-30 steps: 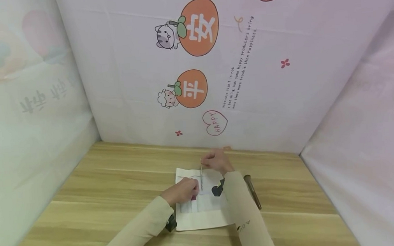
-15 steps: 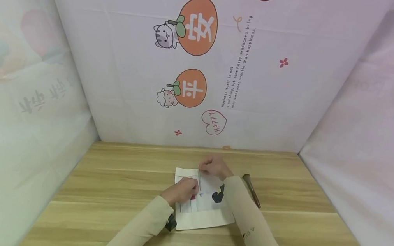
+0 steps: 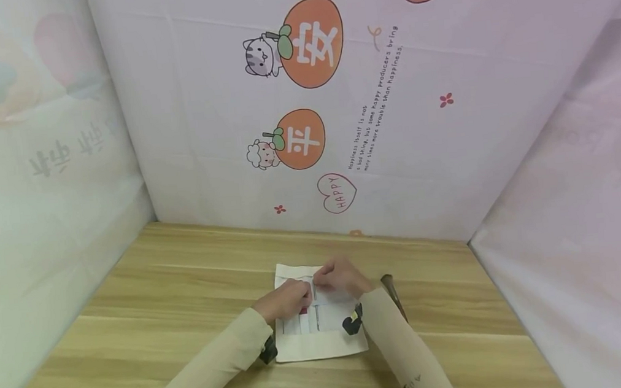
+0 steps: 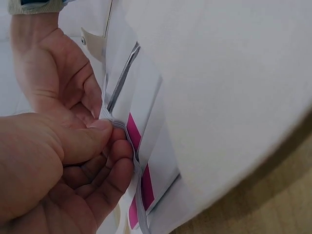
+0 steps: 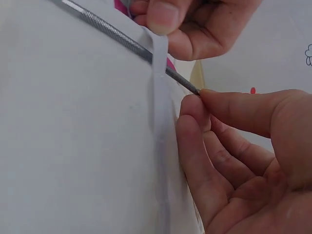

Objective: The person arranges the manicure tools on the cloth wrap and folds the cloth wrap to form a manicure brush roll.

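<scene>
A white fabric pouch [image 3: 324,345] lies unfolded on the wooden table under both hands. Thumb and forefinger of my left hand [image 3: 292,298] pinch the pale elastic band [image 4: 139,183] that runs across it. My right hand [image 3: 341,276] pinches one end of a thin metal rod with a knurled grip [image 5: 119,43]. In the right wrist view the rod passes beneath the elastic band, its far end running out of frame. Flat white strips with magenta ends [image 4: 134,132] lie under the band beside my left fingers.
A brush [image 3: 394,296] with a dark handle lies on the table [image 3: 188,315], right of the pouch and close to the right forearm. White printed cloth walls [image 3: 221,183] enclose the table at the back and sides.
My right hand has moved down toward the pouch, sliding the rod under the elastic band so its lower part shows past it. The left hand stays at the band.
</scene>
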`<action>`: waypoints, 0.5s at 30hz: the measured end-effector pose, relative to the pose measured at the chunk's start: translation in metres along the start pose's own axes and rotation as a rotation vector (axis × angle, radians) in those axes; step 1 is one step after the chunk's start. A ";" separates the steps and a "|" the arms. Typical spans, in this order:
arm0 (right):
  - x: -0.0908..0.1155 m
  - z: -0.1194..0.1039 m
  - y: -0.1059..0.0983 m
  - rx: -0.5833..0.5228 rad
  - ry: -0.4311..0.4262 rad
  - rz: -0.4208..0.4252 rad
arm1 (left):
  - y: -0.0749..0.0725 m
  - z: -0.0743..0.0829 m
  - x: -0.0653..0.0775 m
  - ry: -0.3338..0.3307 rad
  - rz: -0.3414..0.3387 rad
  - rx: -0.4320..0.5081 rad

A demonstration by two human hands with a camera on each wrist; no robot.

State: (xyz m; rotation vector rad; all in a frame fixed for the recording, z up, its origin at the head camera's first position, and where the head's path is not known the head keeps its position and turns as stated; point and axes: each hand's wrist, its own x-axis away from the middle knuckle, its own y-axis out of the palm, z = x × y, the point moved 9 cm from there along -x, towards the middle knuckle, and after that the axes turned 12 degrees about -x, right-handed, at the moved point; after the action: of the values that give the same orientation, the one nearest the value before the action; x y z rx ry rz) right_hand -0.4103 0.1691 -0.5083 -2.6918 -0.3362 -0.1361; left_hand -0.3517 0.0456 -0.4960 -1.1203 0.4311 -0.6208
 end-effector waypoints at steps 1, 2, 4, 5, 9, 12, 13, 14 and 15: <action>0.002 0.001 0.001 0.004 0.007 -0.008 | 0.000 0.000 0.000 -0.005 -0.004 0.002; 0.003 0.002 0.002 0.008 0.007 -0.019 | 0.000 0.000 -0.001 -0.009 -0.007 0.004; 0.006 0.004 0.003 0.006 0.019 -0.037 | 0.001 0.000 -0.001 -0.015 -0.012 0.005; 0.008 0.004 0.004 0.002 0.023 -0.045 | 0.001 0.000 -0.001 -0.016 -0.014 0.007; 0.015 0.005 0.008 -0.053 0.060 -0.076 | 0.002 0.000 -0.001 -0.017 -0.018 0.011; 0.019 0.006 0.010 -0.071 0.069 -0.089 | 0.002 0.000 -0.001 -0.017 -0.013 0.003; 0.020 0.005 0.010 -0.063 0.062 -0.089 | 0.001 0.001 -0.001 -0.017 -0.010 0.003; 0.020 0.005 0.010 -0.052 0.055 -0.087 | 0.001 0.001 -0.001 -0.015 -0.006 0.002; 0.021 0.004 0.010 -0.043 0.050 -0.084 | 0.000 0.001 -0.001 -0.013 -0.006 0.002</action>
State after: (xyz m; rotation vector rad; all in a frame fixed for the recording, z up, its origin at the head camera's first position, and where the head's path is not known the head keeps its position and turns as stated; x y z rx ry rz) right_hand -0.3874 0.1665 -0.5132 -2.7124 -0.4365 -0.2371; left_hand -0.3514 0.0469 -0.4959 -1.1236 0.4163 -0.6183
